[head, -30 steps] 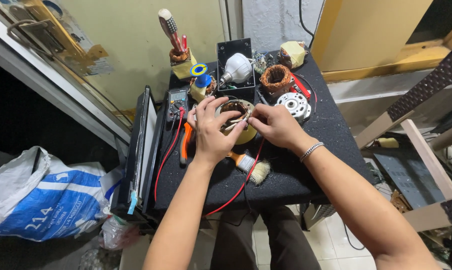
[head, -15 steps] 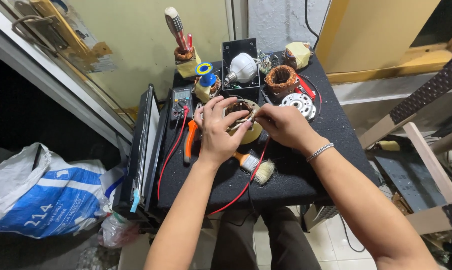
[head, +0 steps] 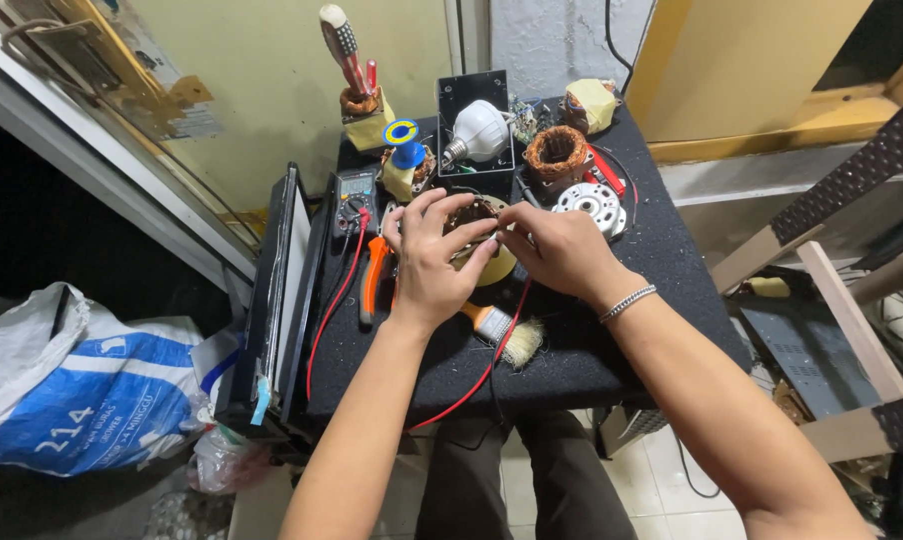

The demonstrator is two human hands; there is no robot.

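Two hands meet on the black table (head: 592,350) — left hand (head: 427,260) and right hand (head: 562,250) both clamped, seemingly, on a wound motor stator (head: 472,215) at centre; a brush (head: 507,335) lies at six o'clock.

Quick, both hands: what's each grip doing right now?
Left hand: grip closed on the round wound coil.
Right hand: fingertips pinching the same coil's edge.

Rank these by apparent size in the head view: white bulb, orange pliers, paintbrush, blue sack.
1. Blue sack, by far the largest.
2. Orange pliers and paintbrush: similar length, too close to rank.
3. White bulb, smallest, though it lies farther from the camera.
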